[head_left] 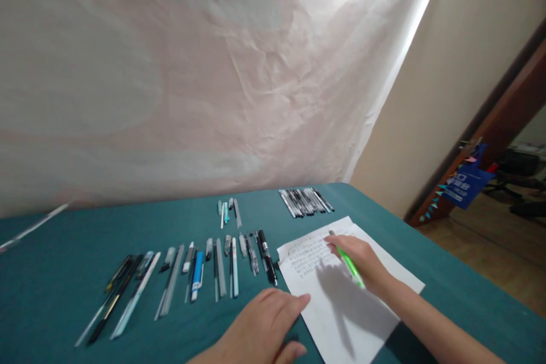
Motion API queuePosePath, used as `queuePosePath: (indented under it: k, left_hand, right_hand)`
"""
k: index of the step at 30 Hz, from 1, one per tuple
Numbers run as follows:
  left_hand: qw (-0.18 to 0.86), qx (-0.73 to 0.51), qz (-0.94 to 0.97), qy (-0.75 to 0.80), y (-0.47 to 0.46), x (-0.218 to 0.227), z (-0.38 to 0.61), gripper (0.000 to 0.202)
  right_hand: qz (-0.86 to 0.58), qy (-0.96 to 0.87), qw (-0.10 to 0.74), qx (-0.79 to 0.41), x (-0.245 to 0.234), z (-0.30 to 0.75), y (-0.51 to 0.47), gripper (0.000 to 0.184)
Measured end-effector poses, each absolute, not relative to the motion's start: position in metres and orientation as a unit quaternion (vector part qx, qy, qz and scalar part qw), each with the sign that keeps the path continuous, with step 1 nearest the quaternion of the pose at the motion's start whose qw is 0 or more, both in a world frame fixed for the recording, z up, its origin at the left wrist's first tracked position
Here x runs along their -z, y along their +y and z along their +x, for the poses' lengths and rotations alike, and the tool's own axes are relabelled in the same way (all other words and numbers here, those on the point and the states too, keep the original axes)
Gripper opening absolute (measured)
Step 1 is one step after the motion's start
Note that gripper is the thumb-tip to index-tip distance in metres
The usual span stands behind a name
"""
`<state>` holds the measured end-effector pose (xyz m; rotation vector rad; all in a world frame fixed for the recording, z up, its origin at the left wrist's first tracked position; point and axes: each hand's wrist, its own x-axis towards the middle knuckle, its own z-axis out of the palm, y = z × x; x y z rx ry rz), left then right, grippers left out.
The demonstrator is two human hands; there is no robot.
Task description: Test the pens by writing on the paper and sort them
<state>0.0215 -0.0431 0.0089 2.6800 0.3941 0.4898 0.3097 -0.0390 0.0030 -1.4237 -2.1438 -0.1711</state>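
Note:
My right hand [362, 257] is closed round a pen with a bright green barrel [350, 266], its upper end leaning back toward me. The pen's tip end is by lines of handwriting on a white sheet of paper [324, 301], over which the hand casts a shadow. Another white sheet shows from under it on the right. At the near left edge of the paper lies my left hand [267, 324], open, one finger reaching onto the sheet's edge and nothing held.
Taken-apart pens, with caps, barrels and refills, lie in a row on the dark green tablecloth [140, 227]. A black pen [268, 259] is close to the paper. Farther back are a small group of pen parts [236, 213] and a bundle of pens [305, 202]. A pale cloth hangs behind.

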Motion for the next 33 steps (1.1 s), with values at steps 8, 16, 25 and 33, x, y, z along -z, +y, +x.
queuePosePath:
  k: [8, 16, 25, 33]
  left_hand:
    - [0.179, -0.206, 0.951, 0.145, -0.044, -0.009, 0.017, 0.051]
    - [0.192, -0.214, 0.94, 0.185, -0.049, -0.018, 0.011, 0.026]
    - [0.214, -0.216, 0.934, 0.19, -0.052, -0.018, 0.01, 0.024]
    - [0.28, -0.249, 0.887, 0.272, -0.049, -0.017, 0.008, 0.031]
  right_hand:
    - [-0.424, -0.871, 0.115, 0.221, -0.02, 0.207, -0.027, 0.005]
    - [-0.418, -0.868, 0.131, 0.234, -0.013, 0.191, -0.026, 0.007]
    - [-0.427, -0.866, 0.178, 0.19, -0.011, 0.191, -0.027, 0.015]
    - [-0.504, -0.753, 0.349, -0.237, -0.019, 0.19, -0.024, 0.032]
